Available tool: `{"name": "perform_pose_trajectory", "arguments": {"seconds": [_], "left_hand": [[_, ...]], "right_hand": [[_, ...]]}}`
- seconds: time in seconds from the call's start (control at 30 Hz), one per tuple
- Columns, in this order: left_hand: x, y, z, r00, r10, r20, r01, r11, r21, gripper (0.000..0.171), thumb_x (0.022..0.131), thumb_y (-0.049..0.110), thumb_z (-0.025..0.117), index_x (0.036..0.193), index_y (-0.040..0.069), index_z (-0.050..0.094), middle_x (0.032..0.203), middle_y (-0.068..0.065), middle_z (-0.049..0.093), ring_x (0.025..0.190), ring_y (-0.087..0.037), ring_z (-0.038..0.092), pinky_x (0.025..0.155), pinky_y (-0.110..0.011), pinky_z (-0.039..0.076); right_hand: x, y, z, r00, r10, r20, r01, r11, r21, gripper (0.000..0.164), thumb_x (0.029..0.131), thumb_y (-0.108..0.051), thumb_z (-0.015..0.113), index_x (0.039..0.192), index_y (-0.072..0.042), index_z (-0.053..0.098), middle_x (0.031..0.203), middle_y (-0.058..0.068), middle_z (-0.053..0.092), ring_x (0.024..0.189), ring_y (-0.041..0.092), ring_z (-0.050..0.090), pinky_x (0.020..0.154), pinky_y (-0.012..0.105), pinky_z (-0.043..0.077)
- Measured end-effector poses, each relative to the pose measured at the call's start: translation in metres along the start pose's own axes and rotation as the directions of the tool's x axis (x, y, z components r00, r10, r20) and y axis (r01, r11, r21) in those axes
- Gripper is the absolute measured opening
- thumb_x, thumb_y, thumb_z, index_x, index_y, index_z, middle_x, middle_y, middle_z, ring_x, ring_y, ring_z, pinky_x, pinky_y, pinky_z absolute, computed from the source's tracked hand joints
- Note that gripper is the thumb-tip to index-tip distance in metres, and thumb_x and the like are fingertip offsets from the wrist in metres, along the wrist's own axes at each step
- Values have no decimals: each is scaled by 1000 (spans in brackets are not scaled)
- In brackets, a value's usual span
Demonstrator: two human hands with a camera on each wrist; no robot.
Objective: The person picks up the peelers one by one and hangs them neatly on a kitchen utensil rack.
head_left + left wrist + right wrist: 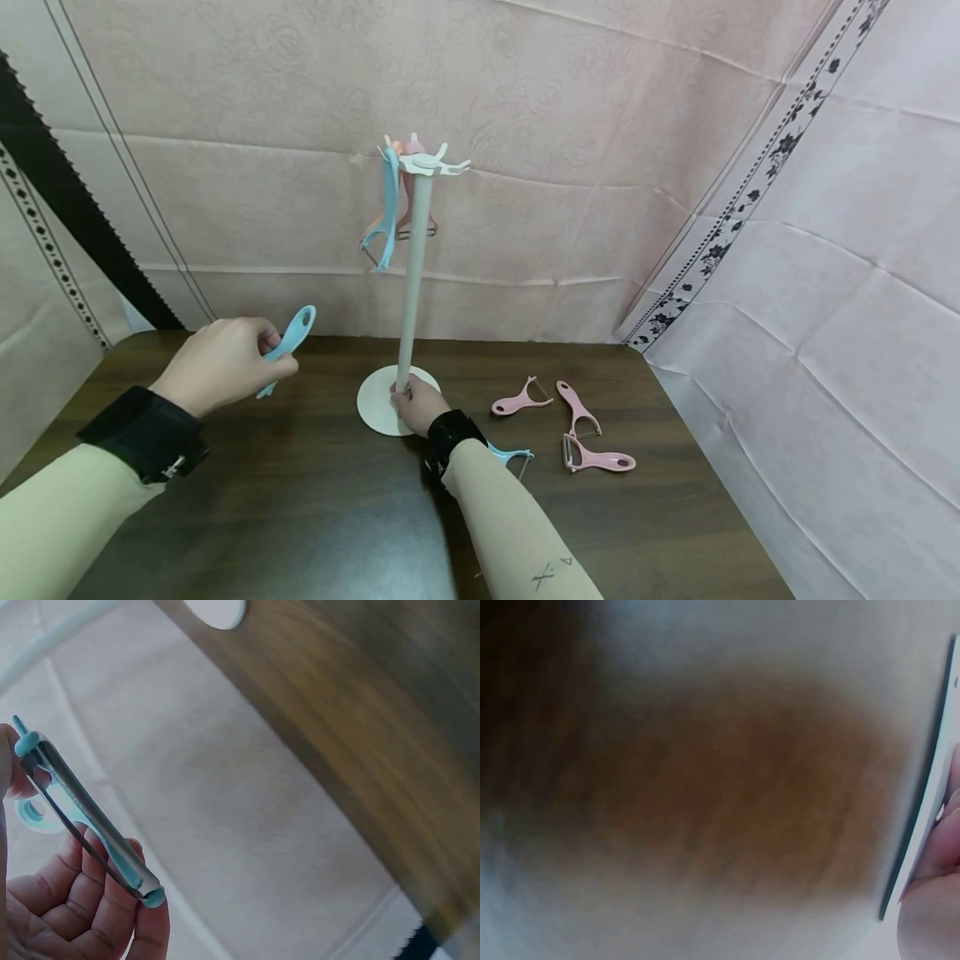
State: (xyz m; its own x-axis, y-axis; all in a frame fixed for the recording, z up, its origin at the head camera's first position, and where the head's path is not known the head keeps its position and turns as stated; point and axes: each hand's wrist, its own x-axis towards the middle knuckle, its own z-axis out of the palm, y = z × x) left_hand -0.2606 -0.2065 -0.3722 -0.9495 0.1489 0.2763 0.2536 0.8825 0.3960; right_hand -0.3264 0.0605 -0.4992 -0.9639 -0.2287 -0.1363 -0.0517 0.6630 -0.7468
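A light blue peeler is pinched between thumb and fingers of the left grip, above the table. It looks light, stiff and smooth, best held by its handle, clear of the blade. The right grip holds the white stand low down. Hanging peelers crowd its left hooks; pink peelers lie right; the right forearm partly hides another blue one.

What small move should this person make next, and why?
Probably raise the blue peeler in the left hand toward a bare hook on the stand: its handle has a hole, other peelers hang there, and the right hand holds the stand low down.
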Motion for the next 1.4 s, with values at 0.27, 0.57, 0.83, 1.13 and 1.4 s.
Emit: {"name": "perform_pose_trajectory", "arguments": {"seconds": [0.27, 0.57, 0.83, 1.13, 1.4], "left_hand": [[3, 29, -12, 992, 81, -94, -84, 996, -26, 16, 81, 27, 67, 77, 12, 65, 67, 1, 61, 52, -14, 51, 45, -32, 39], [17, 50, -32, 961, 119, -251, -141, 988, -69, 14, 81, 26, 67, 83, 12, 67, 73, 0, 64, 61, -15, 55, 55, -35, 44], [32, 79, -60, 934, 150, -324, -189, 977, -93, 20, 83, 28, 67, 87, 9, 68, 79, -3, 66, 71, -18, 59, 64, -38, 45], [41, 109, -72, 901, 193, -389, -260, 957, -127, 23, 84, 28, 66, 92, 7, 67, 85, -4, 64, 79, -19, 60, 69, -38, 45], [47, 131, -73, 866, 209, -455, -313, 935, -165, 28, 83, 28, 67, 95, 3, 66, 89, -7, 64, 80, -21, 62, 69, -38, 49]], "right_hand": [[6, 2, 0, 999, -19, 26, 19, 1000, -1, 9, 99, -21, 56, 104, -15, 60, 84, -3, 60, 78, 12, 58, 77, 34, 49], [8, 4, 1, 999, -13, 34, 12, 1000, 5, 9, 99, -20, 55, 104, -16, 60, 82, -2, 60, 76, 12, 58, 76, 34, 49], [5, 3, 1, 999, -5, 35, 5, 1000, 7, 9, 100, -22, 55, 104, -17, 60, 82, -2, 61, 76, 12, 58, 77, 34, 49], [6, 2, -2, 1000, 2, 14, -2, 1000, 13, 8, 99, -22, 55, 103, -17, 61, 85, -2, 61, 78, 13, 59, 78, 36, 49], [8, 4, 2, 1000, -4, 13, 4, 1000, 3, 7, 99, -21, 56, 102, -17, 60, 80, -2, 61, 76, 13, 58, 77, 35, 49]]}}
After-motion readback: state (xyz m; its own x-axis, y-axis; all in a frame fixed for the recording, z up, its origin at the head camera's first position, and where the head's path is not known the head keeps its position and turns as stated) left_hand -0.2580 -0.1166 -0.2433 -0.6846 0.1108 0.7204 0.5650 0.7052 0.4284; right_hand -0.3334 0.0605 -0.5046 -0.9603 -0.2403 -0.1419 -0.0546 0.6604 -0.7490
